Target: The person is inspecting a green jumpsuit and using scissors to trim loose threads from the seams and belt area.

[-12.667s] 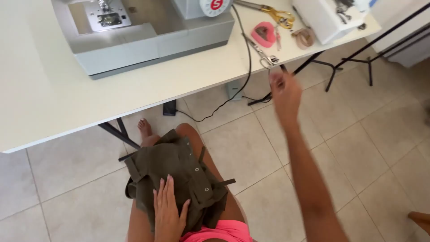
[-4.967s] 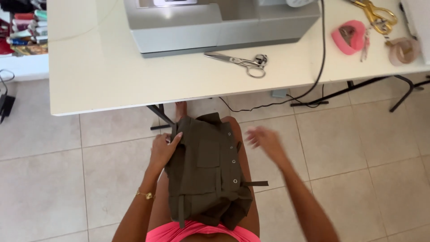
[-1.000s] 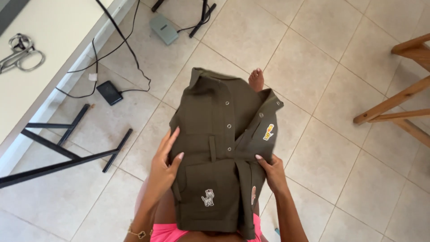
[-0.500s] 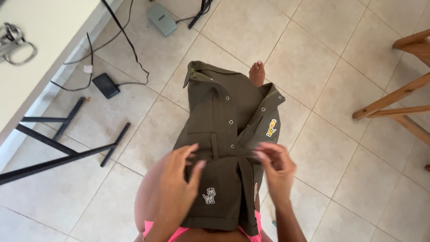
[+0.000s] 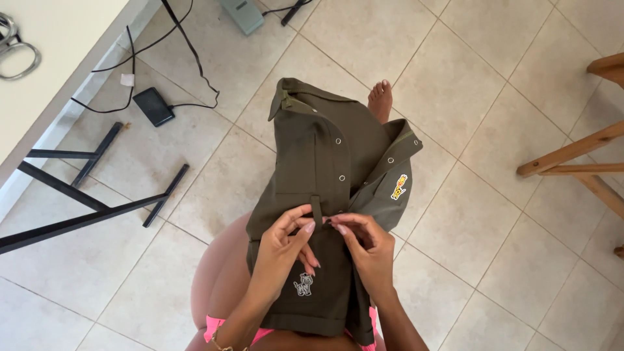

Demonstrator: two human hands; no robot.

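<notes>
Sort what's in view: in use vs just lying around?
In use: olive garment on the lap, left hand and right hand pinching its belt loop.

Lying about: scissors, black adapter, grey pedal, wooden stool.

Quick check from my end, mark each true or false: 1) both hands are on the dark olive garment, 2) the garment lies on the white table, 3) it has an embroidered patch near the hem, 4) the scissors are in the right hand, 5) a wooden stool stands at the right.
1. True: the left hand and right hand pinch the dark olive snap-button garment near its belt loop.
2. False: it drapes over the person's lap, above the tiled floor; the white table is off to the side.
3. True: a small white patch sits near the hem.
4. False: the metal scissors lie on the table.
5. True: wooden stool legs show there.
</notes>
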